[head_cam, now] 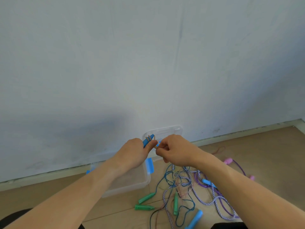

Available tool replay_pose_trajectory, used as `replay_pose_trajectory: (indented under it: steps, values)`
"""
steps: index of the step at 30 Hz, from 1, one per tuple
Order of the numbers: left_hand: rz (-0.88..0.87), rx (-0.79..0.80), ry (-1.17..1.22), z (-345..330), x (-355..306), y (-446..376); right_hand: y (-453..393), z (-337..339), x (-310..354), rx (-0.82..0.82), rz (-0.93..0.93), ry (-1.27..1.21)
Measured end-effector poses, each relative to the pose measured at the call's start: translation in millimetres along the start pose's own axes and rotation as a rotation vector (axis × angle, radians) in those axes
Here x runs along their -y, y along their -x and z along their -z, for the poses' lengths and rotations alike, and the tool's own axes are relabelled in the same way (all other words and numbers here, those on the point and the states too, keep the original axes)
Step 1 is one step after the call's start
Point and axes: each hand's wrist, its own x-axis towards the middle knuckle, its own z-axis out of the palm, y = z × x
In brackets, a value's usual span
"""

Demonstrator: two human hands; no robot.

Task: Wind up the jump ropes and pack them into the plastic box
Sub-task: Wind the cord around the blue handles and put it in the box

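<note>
You are mid-wind: your left hand (134,152) grips the blue handle (147,140) above the clear plastic box (146,180) while your right hand (171,150) pinches the tan cord (156,147), so next loop it snugly round the handle.

three green handles (146,197), one plastic box (132,184).

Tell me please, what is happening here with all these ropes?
A person is winding a thin brownish cord around a blue plastic handle. The left hand grips the handle and the right hand pinches the cord. Below them, a clear plastic box with blue clips sits open on the floor. Beside it lies a tangled pile of other jump ropes with green, blue and pink handles, not yet wound.
</note>
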Motion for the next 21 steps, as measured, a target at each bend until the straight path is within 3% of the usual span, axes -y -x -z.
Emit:
replay_pose_trajectory:
  steps: [4, 8, 11, 14, 21]
  values:
    - [0.053, 0.163, -0.085, -6.0, -3.3, 4.6, 0.1, -5.5, -3.1, -0.011, 0.129, 0.202]
    - [0.144, 0.493, -0.02, -6.3, -1.1, 9.4, 0.3, -4.6, -2.4, -0.073, 0.34, 0.289]
    - [0.169, 0.691, 0.187, -2.0, -2.1, 10.9, -5.1, -1.2, -11.1, -0.081, 0.267, 0.02]
    - [0.086, 0.775, 0.305, 4.4, -10.7, 17.2, -5.5, 9.2, -16.8, -0.007, 0.185, -0.329]
    - [-0.166, 0.737, 0.482, 15.1, -20.7, 28.1, -9.0, 28.8, -27.1, 0.249, 0.079, -0.627]
